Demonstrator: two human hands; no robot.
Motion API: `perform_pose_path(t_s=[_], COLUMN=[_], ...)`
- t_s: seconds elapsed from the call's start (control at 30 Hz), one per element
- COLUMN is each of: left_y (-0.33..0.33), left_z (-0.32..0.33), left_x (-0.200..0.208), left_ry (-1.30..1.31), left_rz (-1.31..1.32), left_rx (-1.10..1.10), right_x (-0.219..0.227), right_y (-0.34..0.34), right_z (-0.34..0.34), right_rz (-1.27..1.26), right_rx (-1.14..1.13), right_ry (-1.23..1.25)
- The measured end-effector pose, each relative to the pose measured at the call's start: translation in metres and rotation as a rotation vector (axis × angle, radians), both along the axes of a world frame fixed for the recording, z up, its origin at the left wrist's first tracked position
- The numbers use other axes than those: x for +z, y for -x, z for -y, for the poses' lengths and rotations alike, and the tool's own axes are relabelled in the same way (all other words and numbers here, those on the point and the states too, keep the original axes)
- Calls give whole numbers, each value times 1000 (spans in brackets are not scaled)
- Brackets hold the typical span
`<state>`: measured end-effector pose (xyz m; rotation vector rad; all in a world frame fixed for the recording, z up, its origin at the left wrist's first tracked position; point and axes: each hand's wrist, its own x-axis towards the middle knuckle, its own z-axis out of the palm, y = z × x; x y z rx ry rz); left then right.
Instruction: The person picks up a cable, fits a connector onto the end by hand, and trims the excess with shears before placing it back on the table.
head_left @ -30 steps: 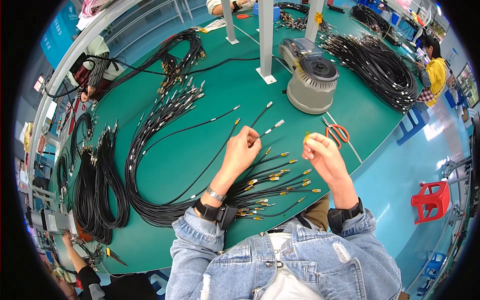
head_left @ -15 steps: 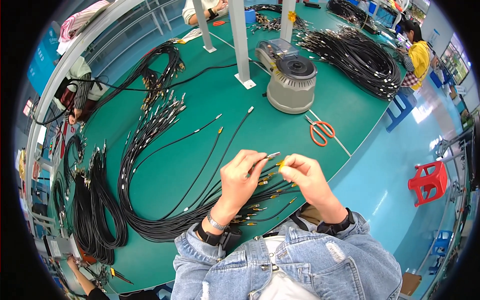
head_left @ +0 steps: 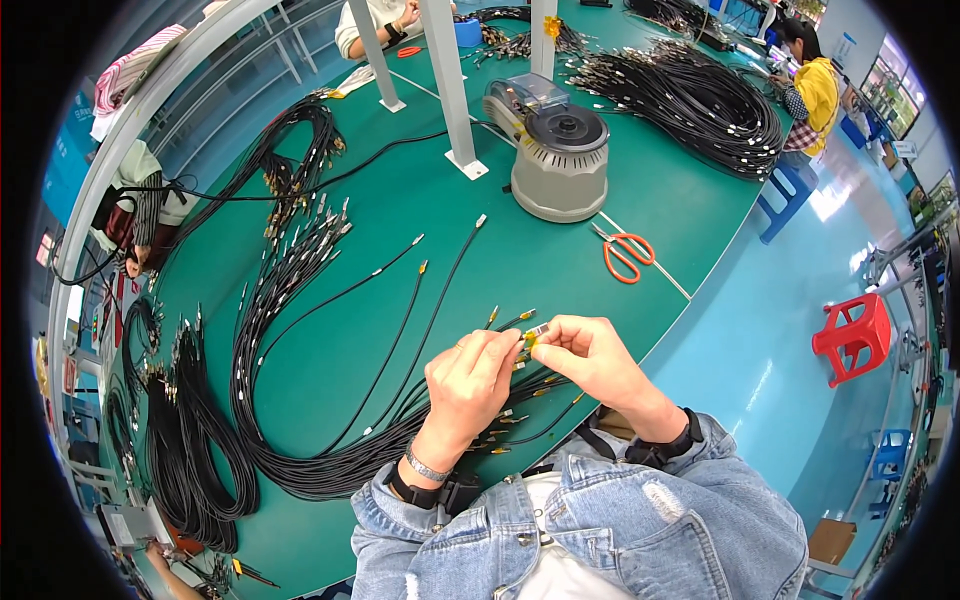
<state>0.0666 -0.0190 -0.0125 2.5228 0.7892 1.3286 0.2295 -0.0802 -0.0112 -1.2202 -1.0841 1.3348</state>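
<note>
Both hands meet just above the near edge of the green bench point(head_left: 400, 220), close to the person's chest. The left hand point(head_left: 468, 375) is curled shut, its fingertips pinching the end of a black cable point(head_left: 420, 330) near a small yellow tag point(head_left: 529, 340). The right hand point(head_left: 590, 352) is closed too, thumb and forefinger pinched on that same tag and the silver connector tip beside it, so the two hands touch at the fingertips. Under them a fan of cable ends point(head_left: 500, 420) with gold and yellow tips lies on the bench, running back into a bundle of black cables point(head_left: 300, 470) that loops left along the bench. Several single cables stretch away from the hands toward the middle of the bench. Further off stands a grey round machine point(head_left: 560, 165) with a dark disc on top, and orange-handled scissors point(head_left: 625, 255) lie just to its right. A large coil of black cables point(head_left: 700, 100) sits at the far end, near another person in yellow point(head_left: 815, 90). A red stool point(head_left: 855, 335) stands on the blue floor
</note>
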Motion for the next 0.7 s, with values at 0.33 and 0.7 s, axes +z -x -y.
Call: perform_pose_path(t_s=[0.33,0.7], left_y=[-1,-2], left_z=[-1,0], left_x=[-2,-2], left_ry=[-34,-4], left_rz=[8,20], left_rx=[-22,-32], right_x=[2,5], right_y=[-1,-4], right_z=[-1,-1], right_rz=[17,57], right_rx=[-22,-8], right_ry=[-29,-4])
